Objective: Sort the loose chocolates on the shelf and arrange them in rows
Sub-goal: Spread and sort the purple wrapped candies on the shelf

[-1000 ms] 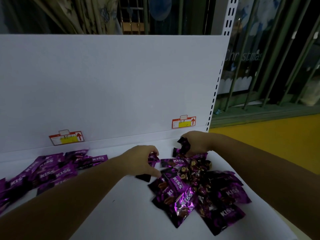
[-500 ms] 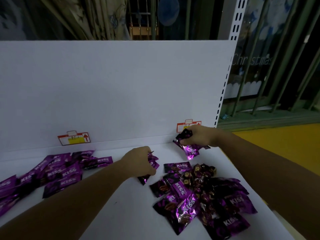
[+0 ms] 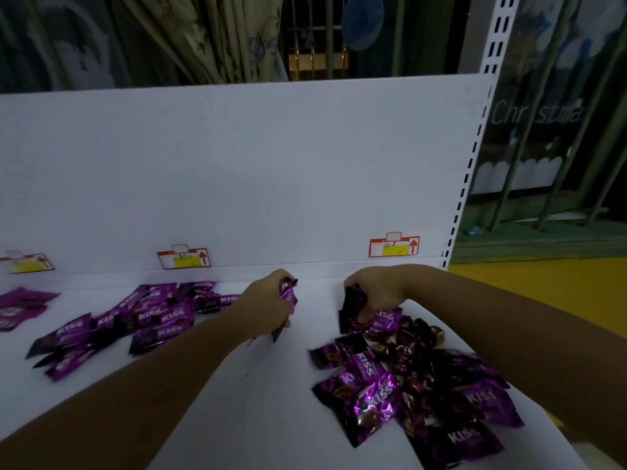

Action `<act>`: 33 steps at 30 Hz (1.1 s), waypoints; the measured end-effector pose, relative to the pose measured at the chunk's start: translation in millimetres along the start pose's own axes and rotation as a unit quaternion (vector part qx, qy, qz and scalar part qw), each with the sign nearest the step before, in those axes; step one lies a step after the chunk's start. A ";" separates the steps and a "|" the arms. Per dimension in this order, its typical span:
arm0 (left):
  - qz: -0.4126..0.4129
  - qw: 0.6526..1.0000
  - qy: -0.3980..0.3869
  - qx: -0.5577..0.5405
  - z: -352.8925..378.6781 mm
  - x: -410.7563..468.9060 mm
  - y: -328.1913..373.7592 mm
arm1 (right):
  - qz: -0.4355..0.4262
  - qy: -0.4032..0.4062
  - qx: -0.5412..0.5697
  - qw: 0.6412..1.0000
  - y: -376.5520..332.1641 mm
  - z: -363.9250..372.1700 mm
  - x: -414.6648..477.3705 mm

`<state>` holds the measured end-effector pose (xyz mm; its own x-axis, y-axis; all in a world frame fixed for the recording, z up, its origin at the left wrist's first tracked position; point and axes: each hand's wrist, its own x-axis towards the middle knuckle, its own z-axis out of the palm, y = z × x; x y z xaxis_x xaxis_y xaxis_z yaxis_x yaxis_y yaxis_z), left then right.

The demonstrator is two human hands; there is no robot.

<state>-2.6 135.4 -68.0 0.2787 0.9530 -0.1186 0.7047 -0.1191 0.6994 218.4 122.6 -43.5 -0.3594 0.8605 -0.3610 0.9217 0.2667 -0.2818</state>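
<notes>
A loose heap of purple KISS chocolate packets (image 3: 414,388) lies on the white shelf (image 3: 258,395) at the right. More purple packets (image 3: 135,320) lie spread out at the left, near the back. My left hand (image 3: 268,307) is closed around a few purple packets (image 3: 288,296) above the shelf's middle. At the far edge of the right heap, my right hand (image 3: 376,290) grips a dark purple packet (image 3: 353,303).
The white back panel (image 3: 237,171) carries red and yellow price tags (image 3: 394,246) just above the shelf. A perforated upright (image 3: 475,147) ends the shelf at the right, with yellow floor (image 3: 543,293) beyond. Two more packets (image 3: 20,307) lie at the far left.
My left hand has risen toward the back with its packets. The right hand has come back down to the far edge of the right heap with a packet in it. The view shifted left.
</notes>
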 end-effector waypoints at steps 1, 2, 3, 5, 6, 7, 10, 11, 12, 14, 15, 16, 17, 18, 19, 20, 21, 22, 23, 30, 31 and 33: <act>-0.023 0.999 -0.018 -0.026 -2.9 -2.7 0.2 | 0.002 0.014 0.007 1.000 1.5 0.2 0.5; -0.033 0.999 -0.030 -0.029 -6.5 -6.9 0.6 | 0.004 0.032 0.012 0.999 2.6 -0.1 1.1; -0.038 0.998 -0.038 -0.032 -9.9 -10.8 -0.2 | 0.005 0.053 0.013 0.998 3.3 -0.6 1.8; -0.034 0.998 -0.037 -0.035 -16.2 -21.1 -1.9 | 0.006 0.105 0.006 0.994 4.9 -2.3 4.1; -0.023 0.999 -0.026 -0.019 -19.3 -27.0 -3.4 | 0.006 0.128 0.005 0.992 6.5 -2.8 5.6; -0.005 1.000 -0.009 0.012 -22.3 -32.3 -5.1 | 0.009 0.142 0.010 0.990 7.8 -3.2 6.9; 0.039 0.993 0.021 0.108 -32.4 -44.9 -9.8 | 0.012 0.145 0.029 0.989 4.8 -4.7 9.6; 0.039 0.991 0.020 0.124 -36.9 -48.1 -13.6 | 0.007 0.141 0.033 0.989 -1.1 -5.1 10.6; 0.037 0.990 0.020 0.136 -41.1 -52.2 -16.9 | -0.004 0.136 0.040 0.990 -8.7 -5.4 11.7; 0.038 0.984 0.024 0.174 -49.8 -59.9 -26.9 | -0.032 0.129 0.062 0.989 -29.2 -4.9 14.4; 0.043 0.980 0.029 0.193 -55.9 -63.7 -36.1 | -0.045 0.124 0.073 0.988 -42.7 -4.0 18.2; 0.050 0.977 0.034 0.202 -59.9 -66.9 -42.3 | -0.054 0.120 0.081 0.988 -52.9 -2.9 19.7; 0.055 0.977 0.040 0.204 -64.5 -70.0 -48.3 | -0.060 0.117 0.081 0.988 -63.9 -1.7 21.1; 0.058 0.977 0.045 0.202 -72.9 -74.8 -58.0 | -0.067 0.115 0.078 0.988 -78.8 -0.3 25.9; 0.061 0.977 0.050 0.196 -81.7 -79.5 -68.3 | -0.076 0.118 0.072 0.987 -94.1 1.5 30.8; 0.062 0.978 0.058 0.190 -90.7 -84.5 -79.2 | -0.085 0.126 0.064 0.986 -110.2 3.4 35.9; 0.064 0.978 0.068 0.187 -99.8 -90.0 -91.7 | -0.095 0.135 0.054 0.985 -127.5 6.0 41.2; 0.064 0.977 0.078 0.187 -108.5 -95.3 -106.2 | -0.104 0.143 0.046 0.983 -144.4 9.4 46.6; 0.060 0.976 0.087 0.189 -116.0 -100.0 -122.1 | -0.112 0.148 0.038 0.982 -160.7 13.3 52.0; 0.134 0.951 0.092 0.263 -143.3 -105.7 -192.3 | -0.121 0.209 0.046 0.969 -243.8 35.9 89.6; 0.163 0.940 0.100 0.282 -144.3 -105.3 -195.3 | -0.109 0.226 0.057 0.966 -250.8 38.1 94.7; 0.200 0.927 0.104 0.301 -147.7 -106.0 -201.7 | -0.082 0.224 0.055 0.970 -260.6 41.7 101.1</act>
<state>-270.7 99.5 -92.4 0.5082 0.8249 0.2474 0.8261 -0.5481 0.1306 -64.2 122.0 -43.7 -0.3772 0.9194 0.1114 0.8279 0.3887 -0.4044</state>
